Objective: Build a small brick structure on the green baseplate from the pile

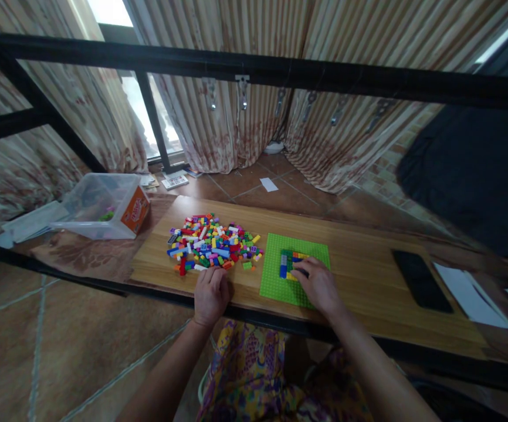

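My right hand [321,286] is over the green studded baseplate [274,281], thumb and fingers closed on a small toy brick that they mostly hide. Under and beside those fingertips lies a low block of joined bricks [284,266] in grey, blue, green, yellow and orange, fixed to the plate. My left hand [210,295] rests as a loose fist at the table's near edge, and no brick shows in it. Just beyond it spreads a heap of loose, many-coloured toy bricks [219,243]. A lime-green brick [247,266] sits at the heap's right side, near the baseplate.
A clear plastic bin [100,225] with an orange label stands at the left end. On the right of the wooden board [359,264] lie a black phone-like slab [422,280] and white paper [471,293]. A dark metal bar [280,67] crosses beyond the table, before curtains.
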The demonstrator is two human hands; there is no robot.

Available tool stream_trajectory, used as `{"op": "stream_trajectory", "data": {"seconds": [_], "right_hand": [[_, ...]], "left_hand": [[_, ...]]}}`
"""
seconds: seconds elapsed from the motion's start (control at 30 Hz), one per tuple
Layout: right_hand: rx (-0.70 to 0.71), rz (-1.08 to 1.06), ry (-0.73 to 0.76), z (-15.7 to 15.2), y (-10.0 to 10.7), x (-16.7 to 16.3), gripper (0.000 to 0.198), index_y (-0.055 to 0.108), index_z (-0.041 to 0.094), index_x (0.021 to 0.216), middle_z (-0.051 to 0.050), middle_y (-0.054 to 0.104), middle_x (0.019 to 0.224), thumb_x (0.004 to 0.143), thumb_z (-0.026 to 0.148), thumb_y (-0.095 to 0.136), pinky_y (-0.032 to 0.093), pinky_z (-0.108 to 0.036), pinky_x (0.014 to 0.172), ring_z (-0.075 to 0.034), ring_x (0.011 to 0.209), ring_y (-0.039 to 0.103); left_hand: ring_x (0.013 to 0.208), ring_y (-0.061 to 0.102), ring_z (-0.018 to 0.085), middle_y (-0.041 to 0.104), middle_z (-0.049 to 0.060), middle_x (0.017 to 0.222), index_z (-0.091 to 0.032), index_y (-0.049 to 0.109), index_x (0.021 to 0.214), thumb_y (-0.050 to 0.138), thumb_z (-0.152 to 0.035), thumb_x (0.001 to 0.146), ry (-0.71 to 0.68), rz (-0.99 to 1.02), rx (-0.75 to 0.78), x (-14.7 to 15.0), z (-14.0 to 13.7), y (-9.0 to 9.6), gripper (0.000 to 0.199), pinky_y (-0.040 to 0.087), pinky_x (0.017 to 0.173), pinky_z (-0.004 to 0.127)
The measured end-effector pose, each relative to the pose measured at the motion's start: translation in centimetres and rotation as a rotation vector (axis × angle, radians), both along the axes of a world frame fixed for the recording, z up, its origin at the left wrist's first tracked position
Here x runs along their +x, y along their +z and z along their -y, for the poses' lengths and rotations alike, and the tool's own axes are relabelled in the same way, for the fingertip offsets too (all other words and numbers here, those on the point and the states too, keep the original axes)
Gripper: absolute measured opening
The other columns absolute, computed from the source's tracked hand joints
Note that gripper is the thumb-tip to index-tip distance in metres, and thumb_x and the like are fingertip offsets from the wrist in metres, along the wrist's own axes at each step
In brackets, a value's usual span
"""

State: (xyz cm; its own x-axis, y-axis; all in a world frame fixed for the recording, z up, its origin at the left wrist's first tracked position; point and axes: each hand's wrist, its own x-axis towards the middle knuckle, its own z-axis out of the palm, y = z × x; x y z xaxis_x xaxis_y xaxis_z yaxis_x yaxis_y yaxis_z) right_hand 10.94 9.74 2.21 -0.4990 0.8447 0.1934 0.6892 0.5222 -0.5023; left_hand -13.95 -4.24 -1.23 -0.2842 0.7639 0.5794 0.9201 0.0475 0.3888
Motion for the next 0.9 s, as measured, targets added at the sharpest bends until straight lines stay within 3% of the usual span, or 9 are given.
{"op": "stream_trajectory", "data": {"seconds": [0.27, 0.67, 0.9], "right_hand": [[-0.058, -0.087, -0.002, -0.2, -0.3, 0.2, 0.020, 0.073, 0.021, 0.090, -0.007, 0.068, 0.094, 0.084, 0.034, 0.058, 0.047, -0.039, 0.086, -0.022, 0.092, 0.061], [-0.209, -0.326, -0.089, -0.4, -1.4, 0.1, 0.024, 0.072, 0.022, 0.082, -0.004, 0.067, 0.085, 0.076, 0.042, 0.061, 0.048, -0.033, 0.071, -0.017, 0.073, 0.059], [-0.299, -0.308, -0.068, -0.7, -0.8, 0.2, 0.028, 0.073, 0.021, 0.084, -0.002, 0.064, 0.078, 0.068, 0.043, 0.068, 0.046, -0.030, 0.064, -0.015, 0.066, 0.055]], "left_hand": [[0.086, 0.057, 0.021, 0.065, 0.006, 0.091, -0.021, 0.059, 0.089, 0.047, -0.010, 0.087, -0.005, 0.008, -0.012, 0.0, 0.1, 0.1, 0.016, 0.047, 0.077, 0.033], [0.086, 0.057, 0.021, 0.064, 0.006, 0.092, -0.021, 0.059, 0.089, 0.047, -0.009, 0.086, -0.004, 0.005, -0.011, 0.1, 0.0, 0.0, 0.017, 0.047, 0.078, 0.034], [0.085, 0.056, 0.021, 0.064, 0.006, 0.092, -0.021, 0.058, 0.089, 0.046, -0.008, 0.086, -0.010, -0.003, -0.008, 0.0, 0.0, 0.0, 0.018, 0.046, 0.078, 0.033]]}}
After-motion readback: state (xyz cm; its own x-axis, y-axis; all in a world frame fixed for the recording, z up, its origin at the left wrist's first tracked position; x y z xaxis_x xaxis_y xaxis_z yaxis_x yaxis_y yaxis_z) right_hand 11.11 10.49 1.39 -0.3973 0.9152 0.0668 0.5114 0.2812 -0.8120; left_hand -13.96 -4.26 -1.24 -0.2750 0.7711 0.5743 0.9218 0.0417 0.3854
